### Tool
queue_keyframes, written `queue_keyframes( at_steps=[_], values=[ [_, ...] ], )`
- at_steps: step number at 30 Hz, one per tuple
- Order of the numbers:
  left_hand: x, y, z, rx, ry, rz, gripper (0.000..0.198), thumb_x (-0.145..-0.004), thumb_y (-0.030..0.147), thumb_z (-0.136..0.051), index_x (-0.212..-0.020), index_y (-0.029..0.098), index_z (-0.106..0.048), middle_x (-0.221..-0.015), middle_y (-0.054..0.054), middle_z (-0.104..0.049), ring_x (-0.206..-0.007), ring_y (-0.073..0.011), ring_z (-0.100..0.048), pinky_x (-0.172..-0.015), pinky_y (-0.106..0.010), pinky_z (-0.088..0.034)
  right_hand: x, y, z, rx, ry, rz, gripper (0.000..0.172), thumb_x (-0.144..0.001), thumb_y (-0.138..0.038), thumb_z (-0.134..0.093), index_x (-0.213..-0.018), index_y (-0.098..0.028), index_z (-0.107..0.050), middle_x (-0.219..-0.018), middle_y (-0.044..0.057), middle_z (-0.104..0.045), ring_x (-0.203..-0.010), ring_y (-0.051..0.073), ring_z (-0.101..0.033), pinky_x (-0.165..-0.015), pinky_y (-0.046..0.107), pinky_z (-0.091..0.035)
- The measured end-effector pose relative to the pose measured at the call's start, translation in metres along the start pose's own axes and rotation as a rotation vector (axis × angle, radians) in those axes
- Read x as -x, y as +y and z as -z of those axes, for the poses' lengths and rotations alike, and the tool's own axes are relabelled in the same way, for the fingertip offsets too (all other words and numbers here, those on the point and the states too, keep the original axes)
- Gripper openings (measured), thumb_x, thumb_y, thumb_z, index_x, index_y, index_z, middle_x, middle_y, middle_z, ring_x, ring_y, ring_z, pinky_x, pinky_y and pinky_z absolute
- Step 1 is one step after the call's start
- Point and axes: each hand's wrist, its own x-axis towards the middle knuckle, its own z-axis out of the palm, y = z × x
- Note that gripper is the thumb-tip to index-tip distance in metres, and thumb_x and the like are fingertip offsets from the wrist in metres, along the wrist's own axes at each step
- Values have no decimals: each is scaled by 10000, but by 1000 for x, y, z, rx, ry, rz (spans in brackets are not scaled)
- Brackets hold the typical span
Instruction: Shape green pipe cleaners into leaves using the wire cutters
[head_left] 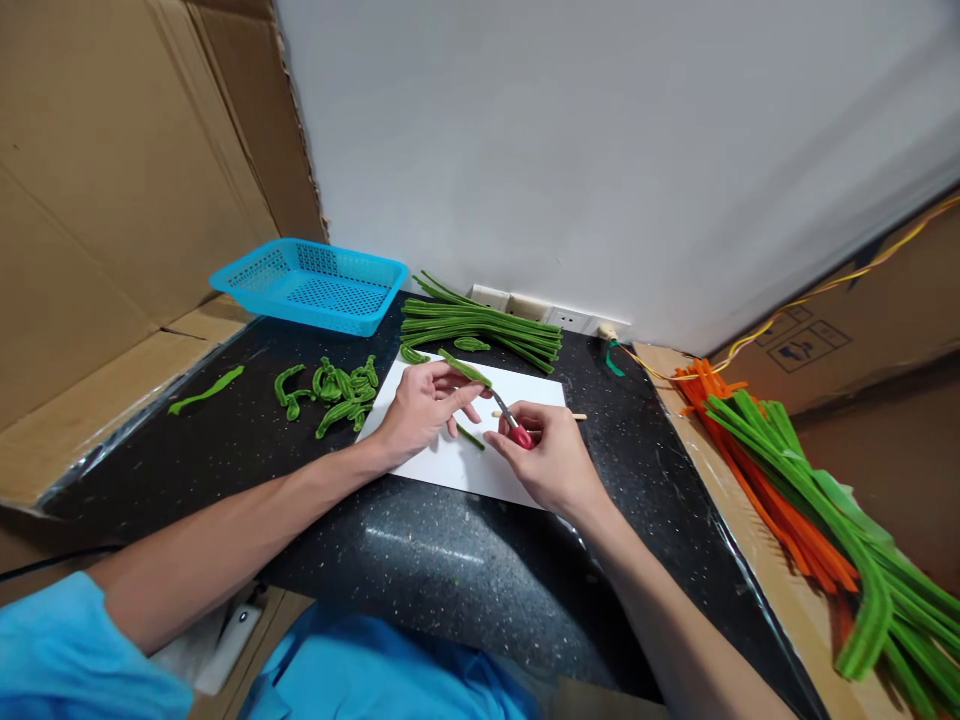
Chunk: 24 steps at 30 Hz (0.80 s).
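My left hand pinches a green pipe-cleaner piece above a white sheet. In my right hand is a pair of scissors with red handles. Their blades reach up to the right end of the held piece; whether they are parted I cannot tell. A short green pipe-cleaner length lies on the sheet between the hands. A thin wooden stick shows partly behind my right hand. Left of the sheet lies a pile of bent, leaf-like green pieces.
A blue perforated basket stands at the back left. Straight green pipe cleaners lie by the wall, before a power strip. A single green strip is far left. Orange pipe cleaners and green ones lie right, on cardboard.
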Motion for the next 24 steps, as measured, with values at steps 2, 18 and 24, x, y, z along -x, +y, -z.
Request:
queue_keyframes(
  at_steps=[2, 18, 24],
  values=[
    [0, -1, 0, 8, 4, 3, 387, -821, 427, -860, -981, 97, -734, -967, -147, -795, -631, -171, -741, -393, -200, -523, -1, 1, -1, -49, -15, 8, 272, -798, -382, -749, -679, -198, -588, -612, -23, -516, -602, 148, -472, -592, 289, -367],
    [-2, 5, -1, 89, -20, 74, 410, -834, 489, -840, -927, 112, -707, -869, -94, -749, -577, -143, -693, -385, -202, -527, 0, 2, 1, -598, -208, -191, 534, -715, -527, -909, -683, -218, -475, -560, -94, -395, -441, 59, -349, -404, 209, -247],
    [-2, 2, 0, 122, -29, 103, 406, -846, 485, -835, -928, 109, -706, -874, -93, -741, -590, -139, -684, -376, -193, -518, -1, 5, 0, -656, -229, -187, 474, -716, -496, -920, -740, -200, -550, -571, -99, -403, -438, 50, -331, -400, 207, -228]
  ],
)
